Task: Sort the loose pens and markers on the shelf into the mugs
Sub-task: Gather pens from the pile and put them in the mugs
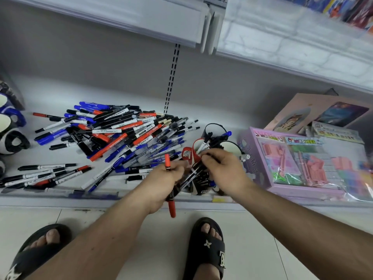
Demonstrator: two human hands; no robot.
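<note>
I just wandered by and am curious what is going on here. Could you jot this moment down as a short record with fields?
place: shop shelf, low to the floor
left hand: grips a bunch of markers, red ones among them
right hand: pinches a black marker over the red mug
pile: loose blue, red and black markers, unsorted
other mugs: at the left edge
beside: pink toy box on the right
feet: black sandals on the tile floor
</note>
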